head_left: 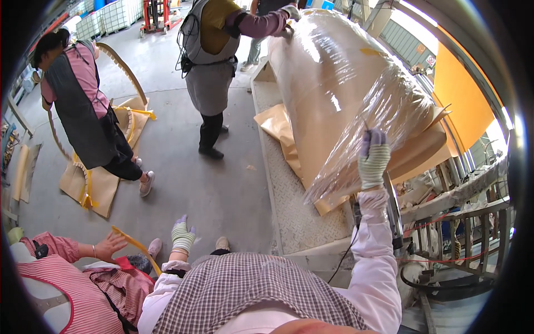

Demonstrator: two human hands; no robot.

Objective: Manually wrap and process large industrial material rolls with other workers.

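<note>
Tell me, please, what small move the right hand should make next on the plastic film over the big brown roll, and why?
Probably pull the film down and away. The right hand is raised at the loose, bunched edge of the clear wrap, which hangs off the big paper-wrapped roll near its lower end. The left hand hangs free and could help. Whether the fingers grip the film is unclear.

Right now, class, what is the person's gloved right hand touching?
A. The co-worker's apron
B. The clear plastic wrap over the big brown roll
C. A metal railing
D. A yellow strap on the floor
B: the right hand is raised against the clear plastic wrap stretched over the big brown roll, while the left hand hangs free above the floor.
</note>
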